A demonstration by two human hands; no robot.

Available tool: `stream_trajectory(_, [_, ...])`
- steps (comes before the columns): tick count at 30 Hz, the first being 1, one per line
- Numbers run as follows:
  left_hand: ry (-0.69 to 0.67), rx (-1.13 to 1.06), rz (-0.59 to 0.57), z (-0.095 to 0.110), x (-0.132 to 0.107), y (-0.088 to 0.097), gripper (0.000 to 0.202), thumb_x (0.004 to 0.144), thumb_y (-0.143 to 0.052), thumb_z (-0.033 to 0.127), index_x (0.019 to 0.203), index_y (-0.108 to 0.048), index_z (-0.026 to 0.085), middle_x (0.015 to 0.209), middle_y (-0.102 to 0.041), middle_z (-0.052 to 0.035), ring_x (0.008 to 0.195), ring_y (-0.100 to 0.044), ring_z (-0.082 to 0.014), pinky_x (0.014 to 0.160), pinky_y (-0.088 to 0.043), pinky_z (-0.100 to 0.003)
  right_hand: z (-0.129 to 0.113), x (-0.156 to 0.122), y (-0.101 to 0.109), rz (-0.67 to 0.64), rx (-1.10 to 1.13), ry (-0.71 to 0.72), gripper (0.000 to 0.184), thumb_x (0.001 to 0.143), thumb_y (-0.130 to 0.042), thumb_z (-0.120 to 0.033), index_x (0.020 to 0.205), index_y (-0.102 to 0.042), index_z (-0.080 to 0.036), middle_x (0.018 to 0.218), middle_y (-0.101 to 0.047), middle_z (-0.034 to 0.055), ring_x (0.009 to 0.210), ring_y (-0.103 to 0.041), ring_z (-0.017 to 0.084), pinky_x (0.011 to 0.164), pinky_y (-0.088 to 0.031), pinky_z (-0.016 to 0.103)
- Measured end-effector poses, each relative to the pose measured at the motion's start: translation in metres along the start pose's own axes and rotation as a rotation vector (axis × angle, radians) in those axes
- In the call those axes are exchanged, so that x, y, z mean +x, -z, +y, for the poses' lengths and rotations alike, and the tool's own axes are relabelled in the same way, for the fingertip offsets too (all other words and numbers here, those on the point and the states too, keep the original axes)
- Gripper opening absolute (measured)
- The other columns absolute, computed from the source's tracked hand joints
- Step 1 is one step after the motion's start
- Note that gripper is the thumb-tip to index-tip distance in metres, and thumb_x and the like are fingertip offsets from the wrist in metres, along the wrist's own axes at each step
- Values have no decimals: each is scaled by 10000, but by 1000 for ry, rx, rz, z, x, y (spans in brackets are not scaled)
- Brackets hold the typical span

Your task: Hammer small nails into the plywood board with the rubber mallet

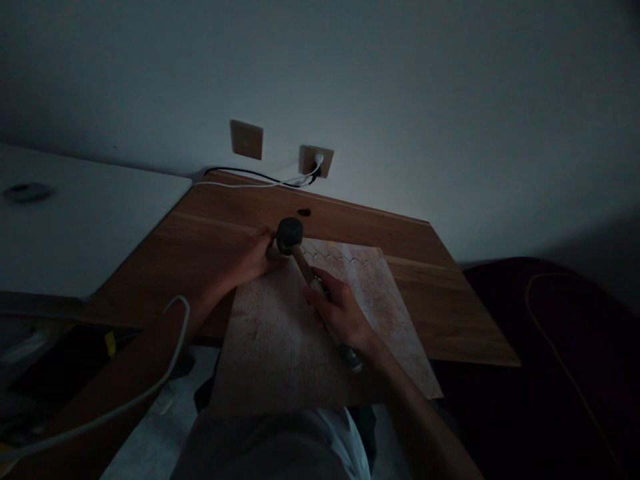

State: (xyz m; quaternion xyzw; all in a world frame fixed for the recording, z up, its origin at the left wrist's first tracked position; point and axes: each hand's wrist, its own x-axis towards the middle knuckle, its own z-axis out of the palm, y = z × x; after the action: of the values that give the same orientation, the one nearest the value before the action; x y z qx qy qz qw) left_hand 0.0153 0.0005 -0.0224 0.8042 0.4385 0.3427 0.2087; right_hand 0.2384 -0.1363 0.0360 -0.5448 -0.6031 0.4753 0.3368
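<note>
My right hand [343,310] is closed around the handle of a mallet [290,233] with a dark, round head. The handle slants down and right, its end sticking out below my palm. At the far left corner of a pale, worn board [280,333], my left hand [260,252] has its fingers closed beside the mallet head. A short, light cylindrical piece shows there, but the head partly covers it, so I cannot tell what it is. A row of zigzag marks [335,257] runs along the board's far edge. The board's near edge reaches my lap.
Beneath the board is a wooden desk [425,300] with a cable hole. Cables [250,180] run to a wall socket [316,161] behind it. A white cabinet top [90,220] stands left. A white cord [175,353] crosses my left forearm. Dark fabric [540,320] lies right.
</note>
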Motion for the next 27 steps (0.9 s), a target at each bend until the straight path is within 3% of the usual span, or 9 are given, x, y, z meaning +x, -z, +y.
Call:
stream_trajectory(6, [-2,10,10,-5,1,-3,355,804,-840,282,1123,-698,217,1152,-701,-86,1057,-691,-295,927,-563,-439,1,1,-1,-5,-22,7,437,987,-629,-337,1384,-649,-155,636,-627,-47,408,-553,105,387,-427,206])
stream_trajectory(10, [-6,33,50,-9,1,-5,286,825,-807,227,1089,-698,210,1128,-717,-74,1053,-690,-273,920,-559,-410,10,2,-2,-11,28,7,470,997,-621,-370,1416,-629,-156,585,-594,-67,395,-554,118,369,-433,208])
stream_trajectory(14, [-14,47,27,-9,2,-4,172,834,-738,129,987,-706,199,1031,-721,-53,973,-691,-236,865,-541,-365,16,1,-5,16,80,12,528,985,-636,-399,1449,-601,-149,613,-604,-67,394,-542,112,356,-438,213])
stream_trajectory(20, [-26,-10,-23,-2,2,1,71,865,-687,127,841,-708,191,835,-675,-13,807,-654,-184,773,-503,-311,18,1,-7,103,182,18,538,936,-686,-432,1381,-623,-136,572,-537,-99,380,-472,96,340,-403,207])
stream_trajectory(27, [-59,-36,-69,-1,1,2,100,894,-648,162,930,-732,203,897,-703,-27,855,-672,-200,821,-518,-342,14,2,-7,153,239,28,553,928,-690,-524,1342,-625,-163,605,-539,-100,378,-459,97,319,-407,216])
